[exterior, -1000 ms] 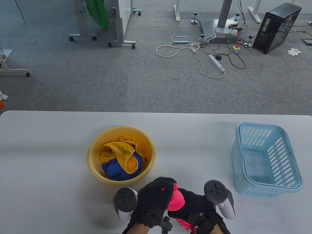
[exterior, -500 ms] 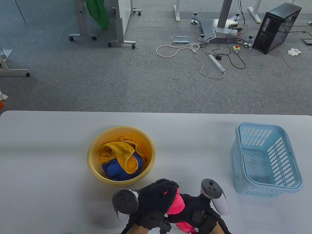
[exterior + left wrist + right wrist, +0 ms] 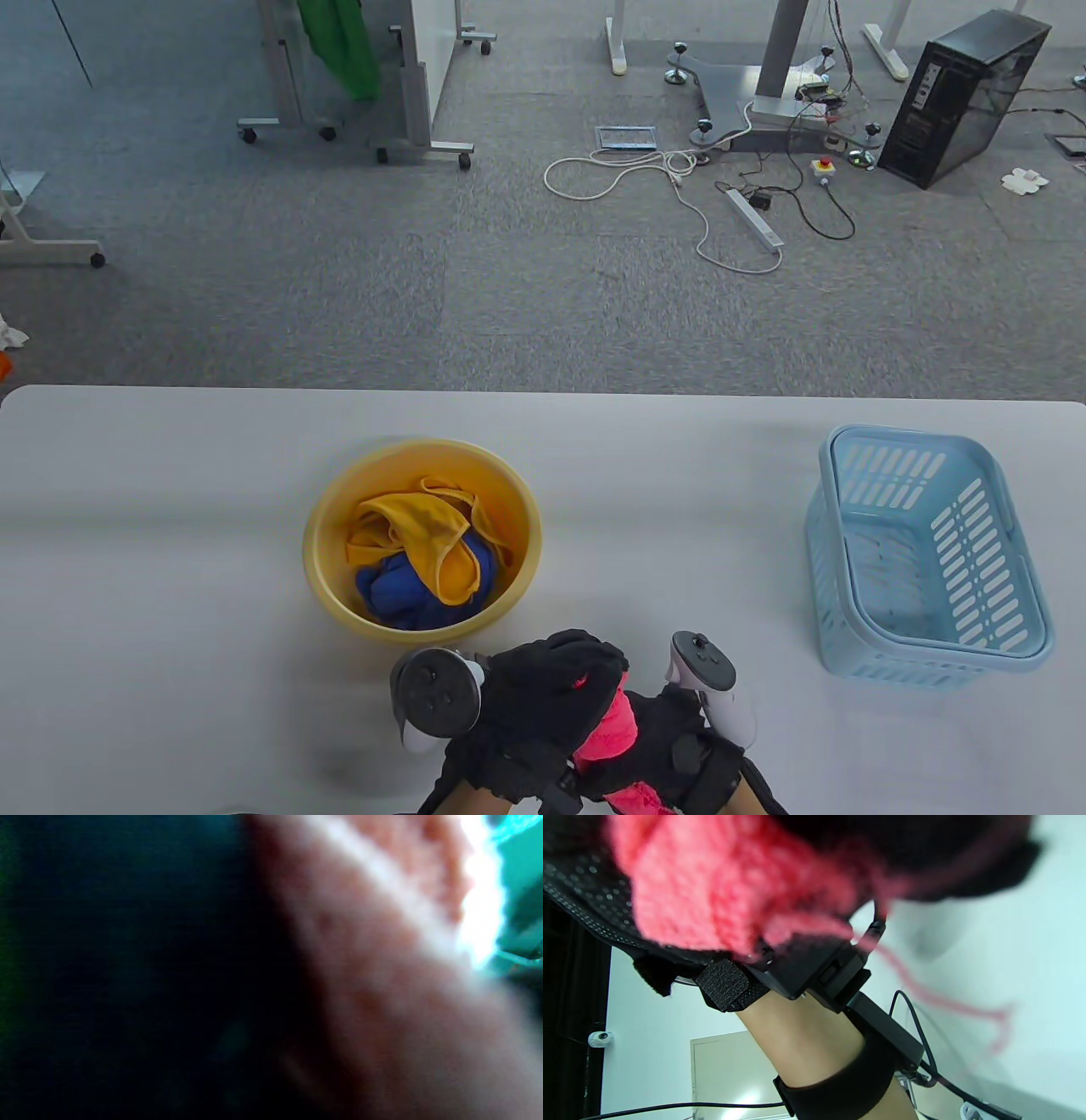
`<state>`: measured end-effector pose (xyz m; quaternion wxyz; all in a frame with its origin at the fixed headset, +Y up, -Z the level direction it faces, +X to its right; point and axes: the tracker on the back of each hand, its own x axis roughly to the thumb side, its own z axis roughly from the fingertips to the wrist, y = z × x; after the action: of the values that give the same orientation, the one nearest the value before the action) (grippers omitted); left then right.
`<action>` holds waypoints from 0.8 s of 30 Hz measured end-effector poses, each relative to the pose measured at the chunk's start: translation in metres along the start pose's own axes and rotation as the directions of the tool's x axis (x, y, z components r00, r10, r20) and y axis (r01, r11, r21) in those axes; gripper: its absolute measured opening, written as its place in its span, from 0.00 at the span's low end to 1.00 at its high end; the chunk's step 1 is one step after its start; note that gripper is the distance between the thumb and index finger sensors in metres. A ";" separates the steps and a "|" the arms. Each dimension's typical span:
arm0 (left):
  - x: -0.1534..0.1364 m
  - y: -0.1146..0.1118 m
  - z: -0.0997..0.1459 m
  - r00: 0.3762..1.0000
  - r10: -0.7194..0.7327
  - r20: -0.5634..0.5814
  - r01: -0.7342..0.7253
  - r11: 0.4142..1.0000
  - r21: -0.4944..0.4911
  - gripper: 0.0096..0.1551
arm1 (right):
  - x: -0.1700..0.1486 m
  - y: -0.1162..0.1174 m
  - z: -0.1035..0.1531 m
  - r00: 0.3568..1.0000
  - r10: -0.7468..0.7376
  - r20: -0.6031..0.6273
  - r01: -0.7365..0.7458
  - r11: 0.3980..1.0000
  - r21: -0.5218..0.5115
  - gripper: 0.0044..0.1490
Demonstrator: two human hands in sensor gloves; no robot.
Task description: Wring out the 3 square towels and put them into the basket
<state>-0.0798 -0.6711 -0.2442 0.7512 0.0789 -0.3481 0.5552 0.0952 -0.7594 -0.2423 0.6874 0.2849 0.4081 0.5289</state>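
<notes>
Both gloved hands grip a twisted pink towel [image 3: 612,730] at the table's near edge. My left hand [image 3: 543,705] wraps its upper end, my right hand [image 3: 679,747] its lower part. The right wrist view shows the pink towel [image 3: 721,891] bunched close to the camera, above the other arm's wrist [image 3: 814,1039]. A yellow towel [image 3: 420,535] and a blue towel [image 3: 399,594] lie in the yellow basin [image 3: 331,509], just beyond the hands. The light blue basket [image 3: 1001,628] stands at the right. The left wrist view is dark and blurred.
The white table [image 3: 170,526] runs the full width. Beyond its far edge the floor holds cables [image 3: 679,187], a computer tower [image 3: 963,98] and wheeled frames [image 3: 356,93].
Both hands have drawn slightly toward the near edge. The right hand has rotated, its tracker swinging left and closer to the left hand, tightening the twist in the pink towel.
</notes>
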 end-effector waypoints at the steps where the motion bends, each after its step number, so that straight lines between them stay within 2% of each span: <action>1: 0.000 0.000 0.000 1.000 0.000 0.001 0.000 1.000 -0.005 0.25 | -0.001 0.000 -0.001 1.000 -0.009 -0.001 0.009 1.000 0.009 0.39; 7: 0.002 0.000 -0.002 1.000 -0.004 0.015 0.004 0.999 -0.035 0.25 | -0.005 0.003 -0.005 0.998 -0.057 0.007 0.057 0.997 0.050 0.37; 24: -0.002 -0.004 -0.001 0.997 0.065 0.044 -0.064 0.997 -0.037 0.25 | -0.007 0.004 -0.005 0.997 -0.081 0.008 0.080 0.995 0.066 0.37</action>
<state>-0.0763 -0.6737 -0.2452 0.7262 0.0665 -0.3772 0.5709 0.0884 -0.7655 -0.2391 0.7005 0.2935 0.4330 0.4855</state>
